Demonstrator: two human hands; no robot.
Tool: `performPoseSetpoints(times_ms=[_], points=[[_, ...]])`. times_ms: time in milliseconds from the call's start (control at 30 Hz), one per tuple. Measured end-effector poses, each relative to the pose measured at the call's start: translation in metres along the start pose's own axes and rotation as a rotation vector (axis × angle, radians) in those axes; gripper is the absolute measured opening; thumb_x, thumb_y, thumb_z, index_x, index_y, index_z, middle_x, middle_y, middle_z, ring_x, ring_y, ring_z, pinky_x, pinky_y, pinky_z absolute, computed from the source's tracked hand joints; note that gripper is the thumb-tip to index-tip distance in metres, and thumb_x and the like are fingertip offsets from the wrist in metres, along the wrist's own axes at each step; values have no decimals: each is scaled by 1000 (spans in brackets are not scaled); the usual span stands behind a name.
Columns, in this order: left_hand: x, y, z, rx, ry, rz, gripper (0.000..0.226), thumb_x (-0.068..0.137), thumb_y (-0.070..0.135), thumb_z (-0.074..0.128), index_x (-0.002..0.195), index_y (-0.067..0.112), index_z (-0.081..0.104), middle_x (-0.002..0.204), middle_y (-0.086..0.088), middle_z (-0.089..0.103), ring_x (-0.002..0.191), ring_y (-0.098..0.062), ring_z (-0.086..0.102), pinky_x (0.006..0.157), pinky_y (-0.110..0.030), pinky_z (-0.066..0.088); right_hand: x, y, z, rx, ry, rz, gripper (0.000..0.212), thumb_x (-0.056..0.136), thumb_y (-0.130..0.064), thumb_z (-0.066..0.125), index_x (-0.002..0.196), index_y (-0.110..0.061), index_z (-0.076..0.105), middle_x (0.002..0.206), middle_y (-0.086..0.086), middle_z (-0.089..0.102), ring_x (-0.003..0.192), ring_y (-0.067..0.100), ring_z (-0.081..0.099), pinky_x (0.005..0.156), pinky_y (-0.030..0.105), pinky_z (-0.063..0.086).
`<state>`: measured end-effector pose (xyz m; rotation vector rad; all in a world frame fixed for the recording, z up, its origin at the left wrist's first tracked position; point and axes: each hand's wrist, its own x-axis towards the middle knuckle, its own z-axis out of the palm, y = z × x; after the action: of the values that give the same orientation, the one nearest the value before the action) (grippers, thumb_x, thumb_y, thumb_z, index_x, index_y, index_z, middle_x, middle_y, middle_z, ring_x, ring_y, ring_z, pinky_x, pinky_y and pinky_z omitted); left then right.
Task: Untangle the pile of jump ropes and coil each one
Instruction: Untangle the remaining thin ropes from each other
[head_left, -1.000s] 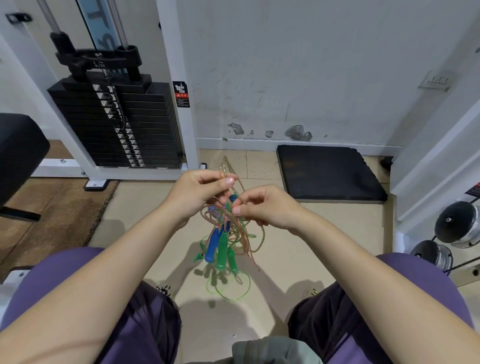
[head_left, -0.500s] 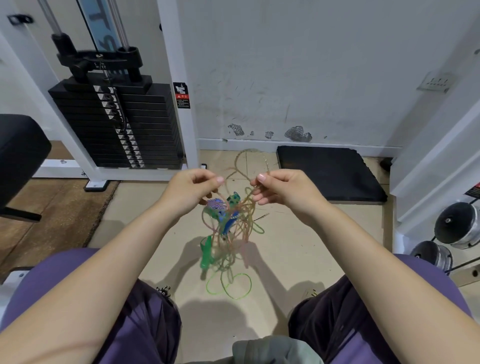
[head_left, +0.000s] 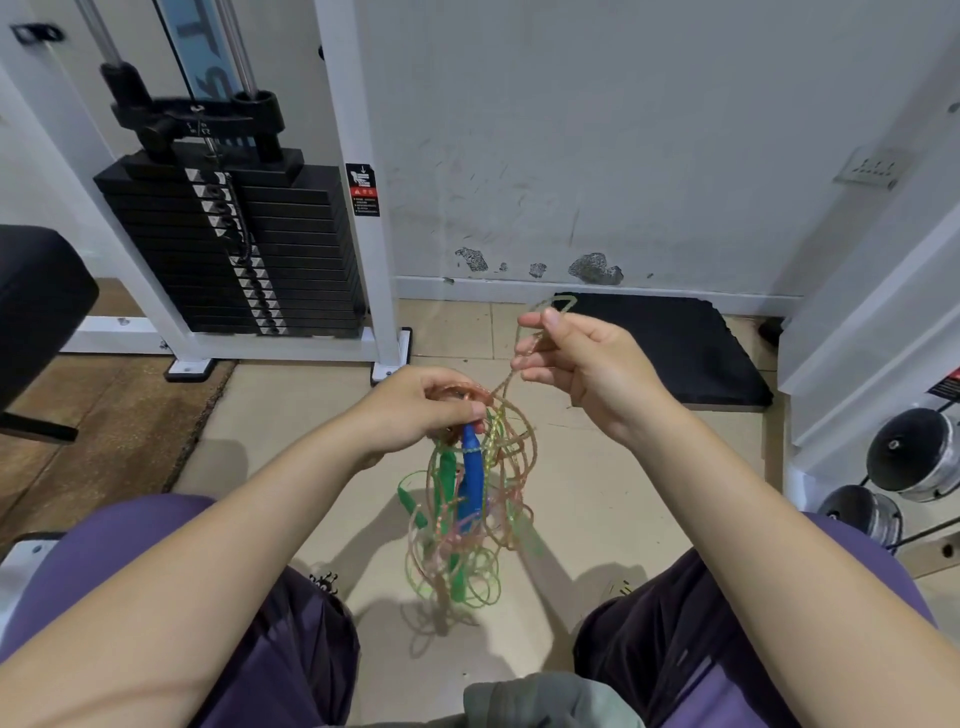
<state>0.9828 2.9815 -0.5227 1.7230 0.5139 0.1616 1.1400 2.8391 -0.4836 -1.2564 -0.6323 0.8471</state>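
Note:
A tangled bundle of thin jump ropes (head_left: 467, 525), clear orange and clear green, hangs in the air between my knees. A blue handle (head_left: 471, 467) and a green handle (head_left: 447, 470) dangle inside the tangle. My left hand (head_left: 421, 410) grips the top of the bundle, fingers curled over an orange coil and the tip of the blue handle. My right hand (head_left: 582, 364) is higher and to the right, pinching an orange rope strand (head_left: 506, 384) that runs down to the bundle. A loop of that strand sticks up above its fingers.
A black weight stack (head_left: 234, 249) in a white frame stands at the left. A black floor mat (head_left: 670, 343) lies by the wall, and dumbbells (head_left: 914, 457) sit at the right. A black padded seat (head_left: 36, 306) is at the far left. Tiled floor lies below the ropes.
My hands have moved apart. The right hand rose up and right, drawing an orange strand out of the tangle. The left hand dropped with the bundle, whose handles now hang straight down.

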Motion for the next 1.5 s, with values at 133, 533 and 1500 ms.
performPoseSetpoints(times_ms=[133,533,1500], points=[[-1,4,0,-144,22,-1,10,89,14,71,98,17,73,85,2,75,77,-8,70,67,-20,53,-2,3,-1,-283,-59,103,21,91,-18,68,107,-5,66,93,11,68,84,19,67,83,31,56],[-1,9,-20,-270,259,-41,9,92,11,66,97,16,71,79,2,69,66,-8,64,56,-14,49,-3,4,-9,-607,-6,133,16,88,5,58,91,-9,66,61,2,54,51,11,57,59,24,50],[-3,-10,-13,426,42,119,78,57,55,85,129,40,57,126,16,57,117,-1,54,99,-20,43,-7,8,-4,-399,-308,20,21,97,-18,60,114,-12,70,60,-7,53,52,11,40,64,30,48]])
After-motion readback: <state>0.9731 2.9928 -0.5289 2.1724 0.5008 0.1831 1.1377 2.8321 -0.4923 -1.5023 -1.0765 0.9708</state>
